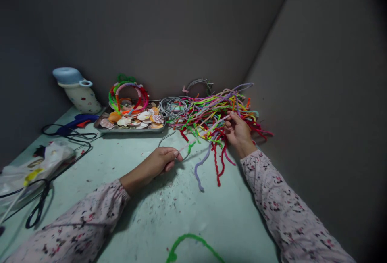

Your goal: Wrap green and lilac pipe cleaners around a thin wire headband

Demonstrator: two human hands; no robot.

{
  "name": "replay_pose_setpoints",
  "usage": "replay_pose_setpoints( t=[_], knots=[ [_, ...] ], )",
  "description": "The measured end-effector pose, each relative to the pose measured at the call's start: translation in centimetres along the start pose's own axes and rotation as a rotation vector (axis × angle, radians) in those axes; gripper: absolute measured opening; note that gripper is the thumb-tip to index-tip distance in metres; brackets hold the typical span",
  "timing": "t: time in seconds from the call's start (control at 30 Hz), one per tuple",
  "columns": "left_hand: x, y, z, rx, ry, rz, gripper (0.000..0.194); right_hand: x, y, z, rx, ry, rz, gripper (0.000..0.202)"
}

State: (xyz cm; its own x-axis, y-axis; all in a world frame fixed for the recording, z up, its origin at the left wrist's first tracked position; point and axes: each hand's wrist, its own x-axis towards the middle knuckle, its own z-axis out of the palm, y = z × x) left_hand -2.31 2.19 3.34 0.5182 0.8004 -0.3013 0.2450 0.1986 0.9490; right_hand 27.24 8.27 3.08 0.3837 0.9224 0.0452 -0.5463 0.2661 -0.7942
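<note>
While the head view looks down, the left hand (pixel 160 161) and right hand (pixel 237 132) — both pinching — hold seemingly one pale pink pipe cleaner (pixel 223 119), in front of the far-right pipe-cleaner heap (pixel 217 103). Straightening looks the step; next calls for steady tension, clear of the tangle.

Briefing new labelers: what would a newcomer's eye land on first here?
First, the tangled heap of bright fuzzy strands at the back right of the table, with the right hand pinching a pale pink strand in front of it. Next, left of the heap, the metal tray of seashells with colourful rings standing in it. Then the blue-capped bottle, back left.
</note>
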Motion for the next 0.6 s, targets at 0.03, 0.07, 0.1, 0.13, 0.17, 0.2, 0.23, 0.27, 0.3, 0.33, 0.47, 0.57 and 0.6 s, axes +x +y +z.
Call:
replay_pose_setpoints(
  t=[0.03,0.07,0.1,0.13,0.17,0.2,0.23,0.27,0.3,0.33,0.47,0.57,0.6],
  knots=[
    [-0.03,-0.01,-0.05,-0.009,0.003,-0.002,0.034,-0.03,-0.06,0.01,0.011,0.001,0.016,0.018],
    [-0.04,-0.04,-0.10,-0.013,0.006,-0.002,0.034,-0.05,-0.12,0.00,0.021,0.003,0.028,0.019],
    [-0.03,-0.09,-0.16,-0.017,0.007,0.000,0.034,-0.05,-0.17,-0.02,0.029,0.003,0.037,0.020],
    [-0.01,-0.16,-0.22,-0.020,0.005,0.002,0.034,-0.04,-0.20,-0.04,0.035,0.000,0.043,0.021],
    [0.02,-0.25,-0.27,-0.026,0.002,0.005,0.035,-0.02,-0.22,-0.07,0.041,-0.006,0.045,0.023],
    [0.06,-0.35,-0.32,-0.033,-0.002,0.009,0.035,0.01,-0.23,-0.10,0.044,-0.013,0.042,0.024],
    [0.09,-0.45,-0.36,-0.043,-0.006,0.013,0.035,0.04,-0.22,-0.14,0.043,-0.017,0.037,0.025],
    [0.13,-0.53,-0.39,-0.051,-0.009,0.016,0.035,0.08,-0.21,-0.17,0.036,-0.019,0.032,0.026],
    [0.15,-0.58,-0.41,-0.056,-0.008,0.017,0.036,0.11,-0.20,-0.20,0.023,-0.014,0.025,0.027],
    [0.18,-0.59,-0.41,-0.056,-0.004,0.017,0.036,0.13,-0.18,-0.22,0.002,-0.003,0.014,0.029],
    [0.23,-0.35,-0.19,0.000,0.027,0.023,0.036,0.10,-0.05,-0.23,-0.132,0.089,-0.103,0.032],
    [0.24,-0.13,0.14,0.043,0.037,0.027,0.035,0.12,0.23,-0.30,-0.192,0.138,-0.206,0.033],
    [0.23,-0.11,0.23,0.045,0.035,0.025,0.035,0.14,0.35,-0.36,-0.200,0.142,-0.216,0.033]
  ],
)
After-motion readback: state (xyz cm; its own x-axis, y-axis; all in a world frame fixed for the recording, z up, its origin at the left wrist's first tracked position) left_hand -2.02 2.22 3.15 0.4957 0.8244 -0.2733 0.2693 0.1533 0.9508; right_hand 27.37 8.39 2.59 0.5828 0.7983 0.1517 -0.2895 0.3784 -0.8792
